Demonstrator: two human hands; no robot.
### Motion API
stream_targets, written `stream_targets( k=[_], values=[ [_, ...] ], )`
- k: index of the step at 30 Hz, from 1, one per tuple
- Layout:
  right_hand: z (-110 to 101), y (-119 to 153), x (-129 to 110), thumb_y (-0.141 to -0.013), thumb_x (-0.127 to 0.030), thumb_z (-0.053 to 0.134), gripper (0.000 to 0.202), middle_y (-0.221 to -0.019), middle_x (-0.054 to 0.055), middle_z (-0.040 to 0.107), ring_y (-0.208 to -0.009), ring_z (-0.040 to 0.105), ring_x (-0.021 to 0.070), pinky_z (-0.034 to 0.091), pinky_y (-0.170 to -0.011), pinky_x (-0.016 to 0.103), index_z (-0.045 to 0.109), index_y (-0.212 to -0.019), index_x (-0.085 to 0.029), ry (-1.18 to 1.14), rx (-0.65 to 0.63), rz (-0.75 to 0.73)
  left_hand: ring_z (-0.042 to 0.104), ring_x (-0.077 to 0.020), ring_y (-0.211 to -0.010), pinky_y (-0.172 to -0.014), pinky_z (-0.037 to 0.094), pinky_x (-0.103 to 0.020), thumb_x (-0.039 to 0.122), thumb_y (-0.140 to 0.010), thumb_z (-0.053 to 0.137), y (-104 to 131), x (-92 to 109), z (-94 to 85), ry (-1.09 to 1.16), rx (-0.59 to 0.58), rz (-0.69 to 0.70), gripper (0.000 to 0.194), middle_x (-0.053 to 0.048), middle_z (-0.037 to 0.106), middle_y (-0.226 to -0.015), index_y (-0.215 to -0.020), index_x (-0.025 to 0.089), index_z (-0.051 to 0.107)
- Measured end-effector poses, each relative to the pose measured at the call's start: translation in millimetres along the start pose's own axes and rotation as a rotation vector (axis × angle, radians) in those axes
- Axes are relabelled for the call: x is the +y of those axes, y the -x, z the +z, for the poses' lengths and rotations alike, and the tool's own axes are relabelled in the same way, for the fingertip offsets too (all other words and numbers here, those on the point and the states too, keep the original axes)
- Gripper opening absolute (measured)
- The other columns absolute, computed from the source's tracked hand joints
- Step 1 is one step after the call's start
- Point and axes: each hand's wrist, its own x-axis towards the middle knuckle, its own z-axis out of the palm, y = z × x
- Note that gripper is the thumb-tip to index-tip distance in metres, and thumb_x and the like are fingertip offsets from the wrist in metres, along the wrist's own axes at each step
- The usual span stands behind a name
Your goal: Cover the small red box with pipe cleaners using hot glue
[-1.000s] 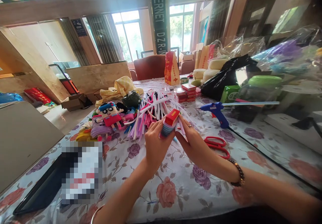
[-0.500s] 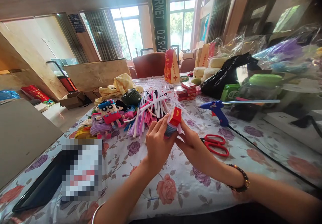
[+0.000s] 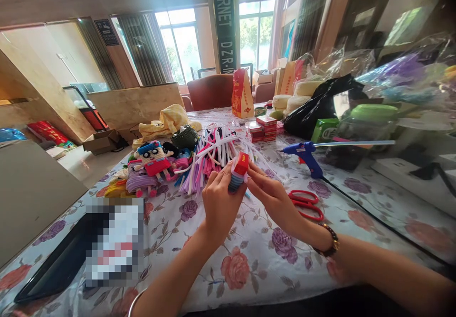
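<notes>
Low over the table, my left hand is closed around a small red box. Blue and lilac pipe cleaners are wound about its lower part, and the box's red end points up and away from me. From the other side, my right hand presses its fingertips to the box, at a lilac pipe cleaner end along its edge. My fingers partly hide the winding. Just beyond my hands lies a heap of loose pipe cleaners in white, pink, purple, black and blue.
Red-handled scissors and a blue glue gun with a trailing cord lie to the right. A finished-looking doll rests on yarn-like bundles at left, behind a dark tray. Stacked red boxes and a black bag stand farther back.
Both hands and the wrapped box have shifted slightly left. My right fingers have moved along the box's edge and now lie closer against it.
</notes>
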Motion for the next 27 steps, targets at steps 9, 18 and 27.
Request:
stream_targets(
  k=[9, 18, 27],
  values=[
    [-1, -7, 22, -0.09, -0.045, 0.051, 0.039, -0.141, 0.0, 0.05, -0.135, 0.042, 0.0229, 0.027, -0.115, 0.045, 0.06, -0.127, -0.031, -0.046, -0.005, -0.042, 0.066, -0.0264, -0.097, -0.084, 0.053, -0.039, 0.023, -0.077, 0.067, 1, -3, 4.8, -0.128, -0.096, -0.035, 0.031, -0.009, 0.071, -0.11, -0.107, 0.017, 0.067],
    [0, -5, 23, -0.084, -0.047, 0.059, 0.04, -0.126, 0.0, 0.064, -0.123, 0.054, 0.0248, 0.037, -0.109, 0.043, 0.067, -0.119, -0.027, -0.175, 0.117, 0.086, 0.064, -0.0239, -0.106, -0.097, 0.05, -0.041, 0.017, -0.074, 0.065, -3, 2, 3.1, 0.094, -0.11, -0.03, 0.037, -0.008, 0.068, -0.117, -0.112, 0.018, 0.066],
    [0, -6, 30, -0.079, -0.048, 0.065, 0.041, -0.109, 0.0, 0.072, -0.114, 0.059, 0.0249, 0.042, -0.105, 0.045, 0.07, -0.114, -0.026, -0.395, 0.176, 0.143, 0.053, -0.0246, -0.125, -0.11, 0.041, -0.043, 0.016, -0.072, 0.065, -7, 4, 0.2, 0.444, -0.191, -0.22, 0.051, -0.006, 0.06, -0.131, -0.123, 0.021, 0.061]
  ],
)
